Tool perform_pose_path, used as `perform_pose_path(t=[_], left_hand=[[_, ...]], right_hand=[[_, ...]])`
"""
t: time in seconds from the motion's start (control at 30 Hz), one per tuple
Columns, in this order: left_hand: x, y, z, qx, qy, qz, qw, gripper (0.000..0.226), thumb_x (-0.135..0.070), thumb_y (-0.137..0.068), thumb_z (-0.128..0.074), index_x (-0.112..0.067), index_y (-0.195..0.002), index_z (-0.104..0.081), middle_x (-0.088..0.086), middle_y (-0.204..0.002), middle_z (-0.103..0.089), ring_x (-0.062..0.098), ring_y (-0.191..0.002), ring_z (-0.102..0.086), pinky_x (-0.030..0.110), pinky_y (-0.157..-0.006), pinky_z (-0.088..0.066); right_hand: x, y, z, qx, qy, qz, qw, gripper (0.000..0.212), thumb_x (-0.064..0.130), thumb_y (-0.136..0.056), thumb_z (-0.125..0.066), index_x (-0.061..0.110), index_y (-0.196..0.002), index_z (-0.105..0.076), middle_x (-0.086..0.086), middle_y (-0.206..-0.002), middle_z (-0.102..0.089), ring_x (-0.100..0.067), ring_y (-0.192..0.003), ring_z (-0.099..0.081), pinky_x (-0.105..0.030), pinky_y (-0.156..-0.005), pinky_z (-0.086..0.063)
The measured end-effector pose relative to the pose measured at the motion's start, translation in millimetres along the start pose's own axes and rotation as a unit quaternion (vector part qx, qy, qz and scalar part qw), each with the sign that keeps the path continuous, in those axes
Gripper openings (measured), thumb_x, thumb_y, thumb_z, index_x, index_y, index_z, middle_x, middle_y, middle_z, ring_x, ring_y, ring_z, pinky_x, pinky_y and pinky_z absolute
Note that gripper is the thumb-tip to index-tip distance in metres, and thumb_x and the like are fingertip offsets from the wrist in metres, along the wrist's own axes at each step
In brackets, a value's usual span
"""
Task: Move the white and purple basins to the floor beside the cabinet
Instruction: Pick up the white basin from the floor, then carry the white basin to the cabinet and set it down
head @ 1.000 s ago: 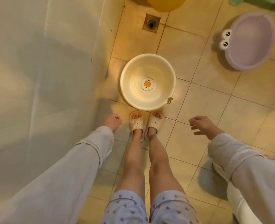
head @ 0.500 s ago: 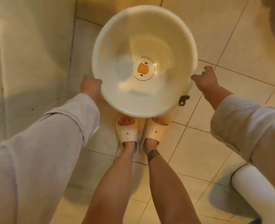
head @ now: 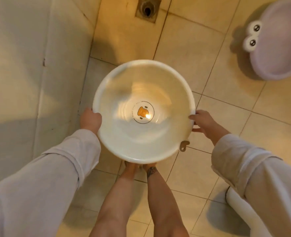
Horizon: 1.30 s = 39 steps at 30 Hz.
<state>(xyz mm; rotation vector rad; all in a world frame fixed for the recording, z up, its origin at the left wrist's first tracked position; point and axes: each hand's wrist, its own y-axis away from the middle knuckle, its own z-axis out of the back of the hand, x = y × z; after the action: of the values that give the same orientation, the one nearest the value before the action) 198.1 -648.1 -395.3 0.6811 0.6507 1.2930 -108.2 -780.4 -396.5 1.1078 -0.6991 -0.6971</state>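
White basin (head: pixel 144 134): round, mouth facing up toward the camera, level; no long axis; held above the tiled floor (head: pixel 209 125), hiding the feet.
Marking: orange cartoon emblem (head: pixel 142 112) inside a thin printed ring at the bottom; the small lettering along the ring is too blurred to read.
Hanging tab (head: pixel 184 145): on the rim at 4 o'clock.
Left hand (head: pixel 90 119): closed on the rim at 9 o'clock.
Right hand (head: pixel 203 121): closed on the rim at 3 o'clock.
Purple basin (head: pixel 281 43): on the floor at 2 o'clock, well apart; two cartoon eyes at its 9 o'clock rim.
Floor drain (head: pixel 147 9): at 12 o'clock.
Wall (head: pixel 30 65): at 9 o'clock.
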Motion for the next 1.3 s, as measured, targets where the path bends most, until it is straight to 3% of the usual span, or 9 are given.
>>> perform_pose_path(t=[0.37,0.57,0.7,0.83,0.9,1.0,1.07,1.17,1.3], left_hand=[[-6,187,168,0.059,0.022,-0.031,0.998,0.037,-0.005,-0.079,-0.051,-0.002,-0.114,-0.064,0.025,-0.116,-0.065,0.040,-0.107,-0.061,0.046,-0.092,-0.052],[-4,248,225,0.088,0.128,-0.084,0.984,0.040,-0.002,-0.083,-0.054,0.005,-0.121,-0.059,0.025,-0.119,-0.063,0.035,-0.107,-0.060,0.051,-0.099,-0.047],[-5,294,255,0.113,0.330,-0.100,0.932,0.041,-0.001,-0.086,-0.052,0.002,-0.127,-0.055,0.017,-0.101,-0.064,0.024,-0.079,-0.059,0.038,-0.080,-0.051],[-21,329,272,0.138,0.436,-0.113,0.882,0.042,0.002,-0.089,-0.047,0.000,-0.131,-0.050,0.002,-0.065,-0.073,0.007,-0.049,-0.067,0.019,-0.054,-0.057],[-31,344,272,0.160,0.437,-0.131,0.876,0.044,0.003,-0.090,-0.046,0.001,-0.133,-0.048,0.000,-0.063,-0.074,0.005,-0.047,-0.066,0.017,-0.054,-0.057],[-49,359,261,0.207,0.411,-0.145,0.876,0.044,0.002,-0.090,-0.046,-0.003,-0.133,-0.050,0.014,-0.109,-0.067,0.011,-0.067,-0.066,0.026,-0.082,-0.054],[-63,370,250,0.231,0.376,-0.155,0.884,0.043,0.001,-0.089,-0.048,-0.006,-0.131,-0.053,0.013,-0.120,-0.059,0.015,-0.081,-0.062,0.034,-0.094,-0.046],[-86,386,226,0.269,0.285,-0.176,0.903,0.038,-0.002,-0.087,-0.052,-0.010,-0.124,-0.057,0.008,-0.112,-0.060,0.015,-0.082,-0.061,0.036,-0.090,-0.048],[-117,414,198,0.300,0.105,-0.222,0.922,0.025,-0.008,-0.086,-0.056,-0.012,-0.109,-0.063,0.005,-0.081,-0.059,0.015,-0.065,-0.052,0.028,-0.059,-0.058]], right_hand=[[-6,251,77,-0.053,-0.051,0.008,0.997,0.038,0.001,-0.087,-0.048,-0.003,-0.125,-0.055,-0.021,-0.120,-0.058,-0.033,-0.103,-0.053,-0.053,-0.098,-0.047],[-19,337,100,-0.073,-0.173,0.039,0.981,0.022,0.001,-0.087,-0.046,0.004,-0.103,-0.061,-0.014,-0.104,-0.059,-0.030,-0.097,-0.055,-0.038,-0.076,-0.050],[-30,372,114,-0.070,-0.317,0.041,0.945,0.020,-0.006,-0.083,-0.048,0.008,-0.080,-0.062,-0.011,-0.081,-0.059,-0.026,-0.077,-0.057,-0.034,-0.062,-0.052],[-46,399,128,-0.052,-0.390,0.075,0.916,0.016,-0.004,-0.085,-0.052,0.003,-0.095,-0.063,-0.013,-0.087,-0.062,-0.029,-0.084,-0.059,-0.035,-0.062,-0.052],[-58,411,135,-0.060,-0.415,0.086,0.904,0.018,-0.004,-0.085,-0.052,0.003,-0.098,-0.062,-0.013,-0.087,-0.062,-0.029,-0.084,-0.059,-0.034,-0.061,-0.051],[-85,426,145,-0.073,-0.446,0.092,0.887,0.014,-0.004,-0.083,-0.052,0.003,-0.087,-0.063,-0.012,-0.084,-0.062,-0.027,-0.081,-0.058,-0.033,-0.061,-0.051],[-111,434,149,-0.087,-0.479,0.080,0.870,0.013,-0.004,-0.083,-0.052,0.005,-0.081,-0.061,-0.012,-0.081,-0.060,-0.027,-0.076,-0.057,-0.034,-0.062,-0.050],[-155,444,150,-0.124,-0.540,0.060,0.830,0.010,-0.001,-0.085,-0.052,0.004,-0.089,-0.061,-0.013,-0.081,-0.057,-0.025,-0.072,-0.054,-0.034,-0.062,-0.048],[-216,463,136,-0.176,-0.630,0.041,0.755,0.009,0.004,-0.087,-0.053,0.007,-0.089,-0.061,-0.011,-0.082,-0.057,-0.022,-0.071,-0.054,-0.032,-0.062,-0.047]])
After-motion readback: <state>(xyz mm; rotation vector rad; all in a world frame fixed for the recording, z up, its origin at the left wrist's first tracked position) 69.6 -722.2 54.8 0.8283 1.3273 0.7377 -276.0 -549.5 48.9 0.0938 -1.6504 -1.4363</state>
